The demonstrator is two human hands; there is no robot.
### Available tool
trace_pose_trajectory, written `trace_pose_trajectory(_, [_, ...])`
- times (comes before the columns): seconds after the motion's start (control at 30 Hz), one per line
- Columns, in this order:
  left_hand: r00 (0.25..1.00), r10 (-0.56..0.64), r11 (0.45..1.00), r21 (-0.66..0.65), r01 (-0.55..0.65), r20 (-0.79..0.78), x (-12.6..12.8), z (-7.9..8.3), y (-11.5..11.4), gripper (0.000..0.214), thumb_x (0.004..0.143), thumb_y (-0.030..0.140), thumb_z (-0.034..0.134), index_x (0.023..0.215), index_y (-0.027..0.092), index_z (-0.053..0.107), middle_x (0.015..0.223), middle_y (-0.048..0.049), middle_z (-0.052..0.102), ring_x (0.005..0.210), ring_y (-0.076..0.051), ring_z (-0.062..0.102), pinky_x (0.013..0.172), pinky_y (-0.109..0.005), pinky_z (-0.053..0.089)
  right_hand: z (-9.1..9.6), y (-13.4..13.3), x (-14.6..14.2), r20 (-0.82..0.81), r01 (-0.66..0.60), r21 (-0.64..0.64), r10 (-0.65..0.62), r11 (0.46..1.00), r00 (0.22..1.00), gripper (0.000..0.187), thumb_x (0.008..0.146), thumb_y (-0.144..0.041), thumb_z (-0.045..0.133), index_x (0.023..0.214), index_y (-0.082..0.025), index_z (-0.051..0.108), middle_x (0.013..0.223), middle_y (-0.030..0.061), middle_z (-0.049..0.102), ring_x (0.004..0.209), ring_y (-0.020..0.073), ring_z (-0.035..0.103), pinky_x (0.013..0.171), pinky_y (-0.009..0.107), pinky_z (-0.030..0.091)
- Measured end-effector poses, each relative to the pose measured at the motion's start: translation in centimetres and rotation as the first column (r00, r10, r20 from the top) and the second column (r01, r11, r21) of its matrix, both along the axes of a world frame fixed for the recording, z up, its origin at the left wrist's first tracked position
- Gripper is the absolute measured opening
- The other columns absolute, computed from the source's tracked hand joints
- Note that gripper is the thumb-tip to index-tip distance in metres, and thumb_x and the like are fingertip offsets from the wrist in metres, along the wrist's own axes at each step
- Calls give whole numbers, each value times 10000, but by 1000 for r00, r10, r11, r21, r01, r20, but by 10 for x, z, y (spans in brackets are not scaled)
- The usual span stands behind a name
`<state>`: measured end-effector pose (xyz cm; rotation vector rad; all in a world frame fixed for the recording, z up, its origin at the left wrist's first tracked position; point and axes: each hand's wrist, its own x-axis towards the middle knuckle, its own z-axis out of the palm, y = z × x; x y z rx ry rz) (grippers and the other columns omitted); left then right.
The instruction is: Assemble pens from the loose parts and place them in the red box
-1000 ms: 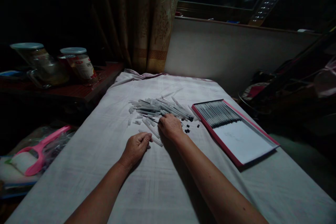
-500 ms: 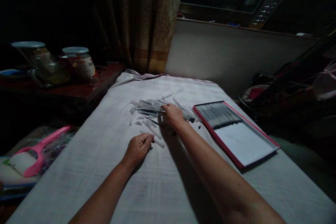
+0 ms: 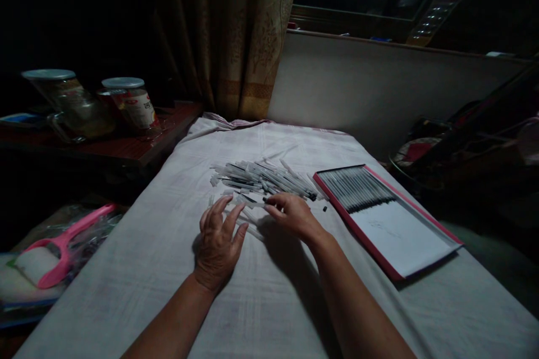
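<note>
Just in front of a loose pile of pen parts (image 3: 269, 176), my right hand (image 3: 292, 214) pinches a translucent pen (image 3: 255, 205) between thumb and fingertips; a dark end shows by the fingers. My left hand (image 3: 219, 238) is to the left of it, fingers spread and curved over the cloth, close to the pen's far end. Whether its fingertips touch anything is unclear. Clear tubes and small caps lie partly hidden between the hands. To the right, a shallow red-edged box (image 3: 357, 235) holds a row of pens (image 3: 357, 188) with dark tips.
A pale checked cloth (image 3: 244, 314) covers the table. A small black cap (image 3: 324, 209) lies beside the box. Jars (image 3: 130, 106) and a glass mug stand on a dark side table at left. A pink-handled item (image 3: 63, 247) lies below it.
My right hand has drawn back from the pile toward me and now has a pen. The left hand's closed fingers have spread, and the hand has shifted slightly left.
</note>
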<state>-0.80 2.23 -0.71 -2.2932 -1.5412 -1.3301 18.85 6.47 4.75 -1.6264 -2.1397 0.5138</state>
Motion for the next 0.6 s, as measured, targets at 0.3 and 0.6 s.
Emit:
trace_pose_trajectory(0.3, [998,-57,968,-247,53,-9,-7,-13,6,321,979,343,385,1052,181,652,950,-84,735,860,-221,683,809,-363,526,-17,5,7,-128,-47,-47,41,998,991,224,867,-277,611,1035,-203,740,1015,56,728,894,180,660,754,257,477])
trace_pose_trajectory(0.6, [978,11,933,-355,64,206,-9,-8,11,316,929,384,454,1088,209,664,1016,-63,724,960,-208,678,854,-314,541,-30,9,-18,438,85,85,-114,993,892,233,931,-207,484,1009,-164,699,1055,138,662,1004,249,585,788,326,438])
